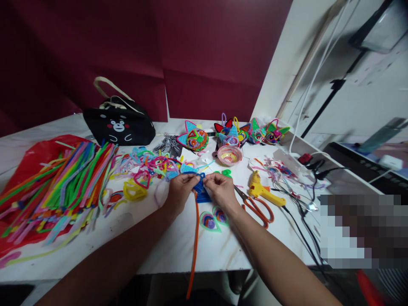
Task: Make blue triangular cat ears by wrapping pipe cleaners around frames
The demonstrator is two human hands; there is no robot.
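Over the middle of the table, my left hand pinches a blue pipe-cleaner piece between thumb and fingers. My right hand has its fingertips closed on the right end of the same piece. An orange pipe cleaner hangs down from beside my left fingers past the table's front edge; whether it is joined to the blue piece I cannot tell. More blue pipe cleaner shows below my fingertips. Closer to me lie two teardrop-shaped coiled pieces, one partly beside my right wrist.
Orange-handled scissors and a yellow glue gun with a trailing cord lie right. Loose pipe cleaners cover red plastic at left. Behind are a black bag, a pink coiled bowl and several eared, colourful pipe-cleaner figures.
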